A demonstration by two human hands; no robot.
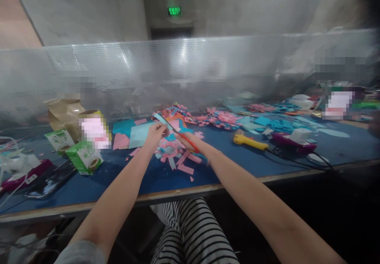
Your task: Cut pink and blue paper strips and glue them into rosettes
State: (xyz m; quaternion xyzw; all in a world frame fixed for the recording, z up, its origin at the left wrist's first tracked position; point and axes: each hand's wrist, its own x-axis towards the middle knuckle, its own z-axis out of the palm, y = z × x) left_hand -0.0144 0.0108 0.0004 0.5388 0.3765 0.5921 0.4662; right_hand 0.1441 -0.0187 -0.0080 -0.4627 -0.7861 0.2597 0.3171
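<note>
My left hand (158, 132) is closed in a pinch on a light blue paper strip (160, 118), which sticks up above the fingers. In my right hand (191, 142) is a pair of scissors with red-orange handles (194, 147); the fingers wrap the handles and the dark blades reach up and left to the strip. Whether the blades touch the paper I cannot tell. Below the hands lies a pink and light blue paper flower (170, 149), with pink paper strips (185, 168) beside it. Sheets of light blue paper (139, 134) lie left of the hands.
Green-and-white boxes (86, 159) and a phone (50, 183) are on the left of the blue table (118, 192). A yellow glue gun (251, 141) with a black cord and a purple power strip (293, 142) lie right. Paper flowers (222, 117) line the back, before a perforated metal screen (124, 70).
</note>
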